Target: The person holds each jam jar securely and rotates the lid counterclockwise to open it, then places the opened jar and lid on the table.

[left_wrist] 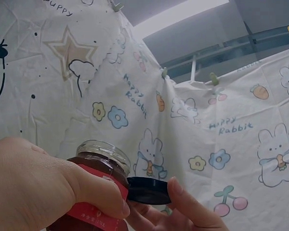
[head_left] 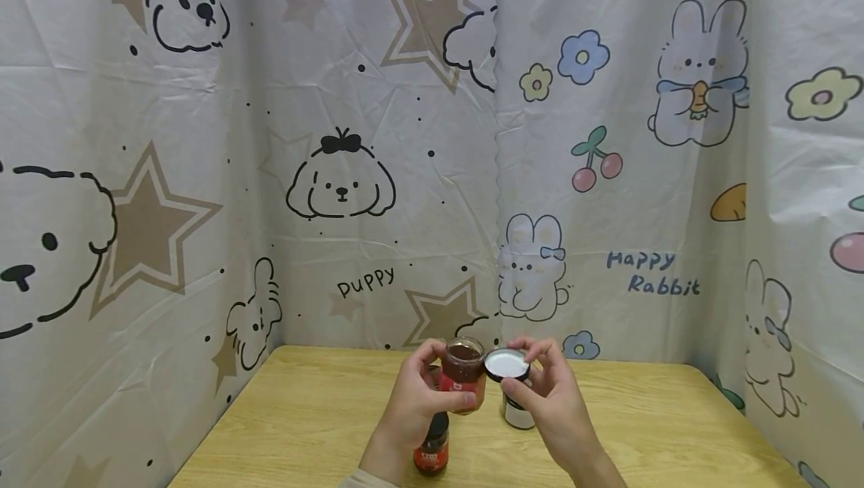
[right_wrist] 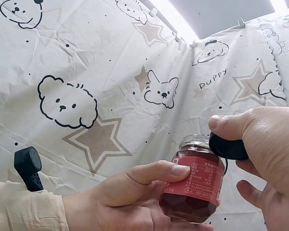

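Note:
My left hand [head_left: 417, 394] grips a glass jar [head_left: 463, 368] with a red label and dark reddish-brown contents; its mouth is uncovered. Beside the rim, my right hand [head_left: 550, 390] pinches a black lid [head_left: 506, 365] by its edge, its white inner face turned up toward the head view. In the left wrist view the lid [left_wrist: 148, 190] sits close against the jar's neck; whether they touch I cannot tell. The right wrist view shows the left thumb across the label of the jar [right_wrist: 192, 180], which is held slightly tilted.
On the wooden table [head_left: 304, 420], a dark jar [head_left: 432, 447] with a black lid and red label stands below my left hand. A second jar [head_left: 519, 413] with a pale label is partly hidden behind my right hand. Printed curtains [head_left: 378, 136] surround the table.

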Demonstrator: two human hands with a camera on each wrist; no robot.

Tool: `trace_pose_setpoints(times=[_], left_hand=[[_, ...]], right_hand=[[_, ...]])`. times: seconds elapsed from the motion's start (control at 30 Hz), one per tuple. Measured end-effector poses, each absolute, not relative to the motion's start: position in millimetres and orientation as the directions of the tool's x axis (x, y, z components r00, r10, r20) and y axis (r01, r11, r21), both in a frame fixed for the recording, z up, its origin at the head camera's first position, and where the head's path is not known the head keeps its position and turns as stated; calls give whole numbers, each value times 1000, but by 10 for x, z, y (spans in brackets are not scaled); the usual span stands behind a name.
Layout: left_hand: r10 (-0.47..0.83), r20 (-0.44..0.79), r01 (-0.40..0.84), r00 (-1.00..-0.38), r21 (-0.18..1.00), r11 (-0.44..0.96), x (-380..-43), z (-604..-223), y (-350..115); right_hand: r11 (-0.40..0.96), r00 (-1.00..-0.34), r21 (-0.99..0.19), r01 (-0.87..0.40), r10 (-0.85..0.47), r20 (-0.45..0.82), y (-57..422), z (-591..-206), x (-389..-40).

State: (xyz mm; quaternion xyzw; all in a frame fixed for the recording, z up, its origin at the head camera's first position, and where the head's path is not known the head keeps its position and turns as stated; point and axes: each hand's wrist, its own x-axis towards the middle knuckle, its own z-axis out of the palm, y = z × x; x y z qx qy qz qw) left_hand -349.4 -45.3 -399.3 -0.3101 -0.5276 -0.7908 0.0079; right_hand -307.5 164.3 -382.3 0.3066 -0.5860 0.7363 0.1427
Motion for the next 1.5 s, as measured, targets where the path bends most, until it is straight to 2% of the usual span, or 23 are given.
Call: trace_pose_setpoints(times=[0.17, 0.43, 0.9, 1.23, 1.5], left_hand=[[314, 488, 336, -814, 838, -430, -3488, -3988, -451], [309, 473, 342, -825, 853, -393, -3482, -3985, -436], [311, 466, 335, -828, 856, -393, -3476, -3991, -419], [299, 446, 325, -843, 867, -377, -3484, -3999, -406], [299, 432, 319, -851, 878, -358, -3489, -4007, -386]], right_hand=[[-234, -783, -790, -566, -146, 605, 1638, -3817, -3063], [-98, -795, -812, -576, -164, 584, 1670, -3780, -3039], [18, -749, -765, -644, -223, 624, 1719, -3807, -3071], [60, -740, -755, -653, -265, 618, 1738, -3784, -3067], [188, -763, -745, -640, -264, 590, 1778, -3768, -3086]])
